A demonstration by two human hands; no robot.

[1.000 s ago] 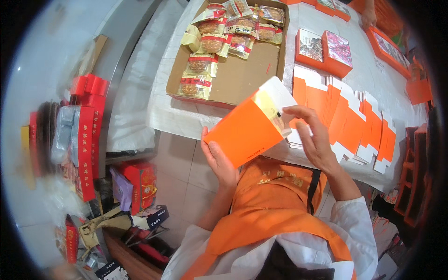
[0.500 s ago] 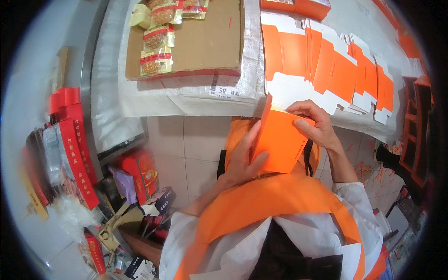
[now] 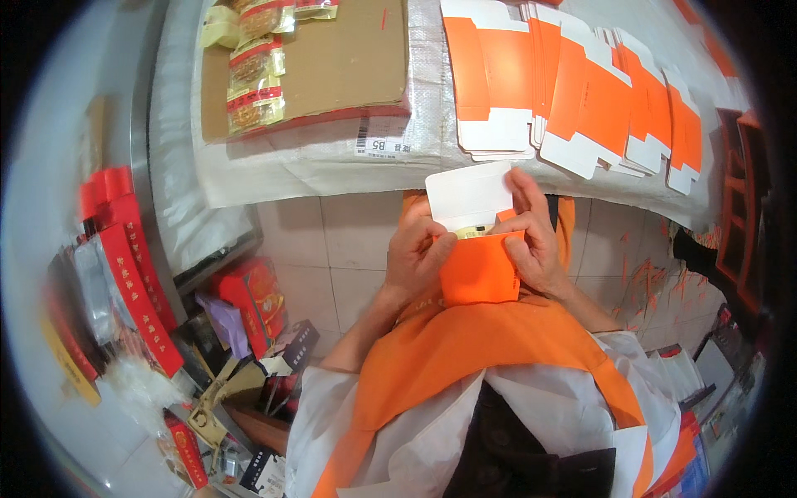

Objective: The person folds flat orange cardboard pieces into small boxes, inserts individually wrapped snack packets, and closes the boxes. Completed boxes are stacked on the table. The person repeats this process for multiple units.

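Close in front of my body I hold an orange carton [image 3: 480, 272] with its white-lined lid flap [image 3: 471, 196] standing up. A pale yellow wrapped packet [image 3: 475, 231] shows in its opening. My left hand [image 3: 415, 256] pinches the carton's left side near the top edge. On the other side, my right hand [image 3: 533, 249] grips the right edge, thumb on the front and fingers by a side flap at the opening. How deep the packet sits is hidden by the front panel.
Flat orange-and-white cartons [image 3: 585, 108] lie in overlapping stacks on the white-covered table [image 3: 315, 173]. A cardboard tray [image 3: 340, 70] with several wrapped cookie packets [image 3: 256, 104] stands to their left. Red boxes [image 3: 253, 303] and packaging crowd the lower left; a dark red rack [image 3: 739, 199] stands right.
The carton has turned upright toward me and its white lid flap now stands up. My right hand has moved down from the top to the carton's right edge; my left now pinches its rim.
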